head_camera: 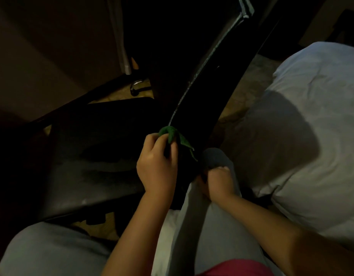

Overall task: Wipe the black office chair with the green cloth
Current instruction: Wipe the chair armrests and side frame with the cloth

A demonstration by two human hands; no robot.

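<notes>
Two hands (156, 166) (219, 183), one cloth (172, 134), one chair (204, 104)

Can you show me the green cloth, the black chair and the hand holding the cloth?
green cloth (169, 133), head view, on its bunched top fold.
black chair (204, 100), head view, on its long dark backrest.
left hand (157, 164), head view, on the back of the hand.

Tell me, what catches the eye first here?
The green cloth stands out first, the one bright thing in a dim room. The left hand holds it bunched at the centre against the edge of the black chair. Next comes the pale pillow on the right.
</notes>
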